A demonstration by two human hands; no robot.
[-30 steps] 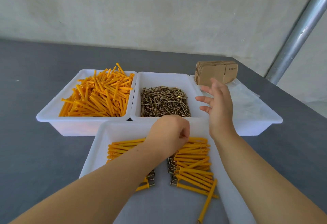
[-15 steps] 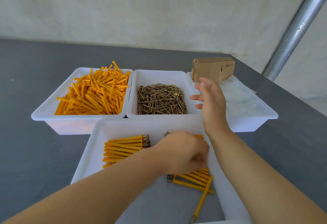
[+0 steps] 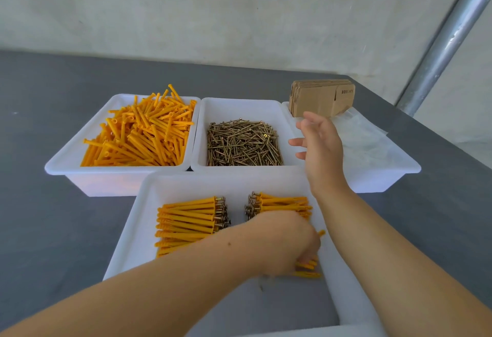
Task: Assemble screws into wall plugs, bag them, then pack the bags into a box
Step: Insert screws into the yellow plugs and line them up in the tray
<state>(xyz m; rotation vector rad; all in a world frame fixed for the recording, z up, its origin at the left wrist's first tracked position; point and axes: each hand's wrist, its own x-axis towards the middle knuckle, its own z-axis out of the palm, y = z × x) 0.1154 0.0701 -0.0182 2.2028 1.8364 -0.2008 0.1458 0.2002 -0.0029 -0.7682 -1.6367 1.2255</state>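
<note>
Over the last second the left hand [image 3: 286, 243] had travelled from the far edge of the near white plastic tray [image 3: 138, 233] down onto the right-hand bundle of assembled orange plugs with screws in them [image 3: 282, 202], and the single assembled plug that had lain slanted at the bundle's near end was no longer visible, now somewhere under the knuckles or gathered in. That read as a pick-up for bagging: assembly of this batch looked finished, and the bagging step seemed to be starting.

The left hand lay knuckles-up on the bundle's near end with its fingers curled down among the orange shafts, a few tips sticking out beneath it; it appeared to be grasping several assembled plugs (how many could not be told). The right hand [image 3: 320, 150] hovered above the right rim of the white tray of loose brass-coloured screws [image 3: 243, 143], fingers relaxed and spread, holding nothing and touching nothing visible. It was close to the clear plastic bags [image 3: 367, 139] in the rightmost white tray [image 3: 386, 177], probably its next target.

The second assembled bundle [image 3: 190, 221] lay untouched to the left. The loose orange wall plugs [image 3: 143, 134] filled the far left tray, and the flat brown cardboard boxes [image 3: 322, 97] stood stacked behind the bags.
</note>
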